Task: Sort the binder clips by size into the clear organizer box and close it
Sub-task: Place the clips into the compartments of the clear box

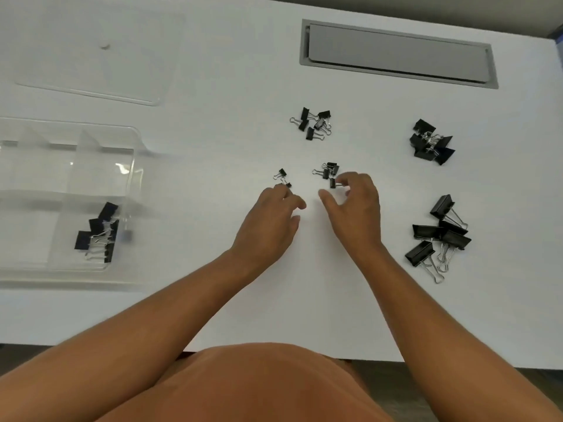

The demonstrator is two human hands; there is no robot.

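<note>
A: From the head view, where are the hands?

B: Both are over the middle of the white counter (213,300), among the smallest clips. The left hand (268,220) has its fingers curled down onto a tiny clip (287,185); whether it has actually pinched it I cannot tell. The right hand (353,205) is half open, thumb spread, with its fingertips (342,181) closing on another tiny clip (333,183). That grip also looks unfinished.

A: And the rest of the clips?

B: More tiny ones lie just beyond each hand. A small pile (313,123) sits farther back, a medium pile (431,141) to the far right, and the large pile (438,236) to the near right.

A: The box?

B: The clear organizer box (91,275) stands open at the left edge, well apart from both hands, with several clips (99,233) in a near compartment. Its lid (91,92) lies flat behind it.

A: So what does the next move hinge on?

B: The box lies to the left of both hands, and the left hand is nearer. I'd judge the tiny clips must travel leftward across the counter.
</note>
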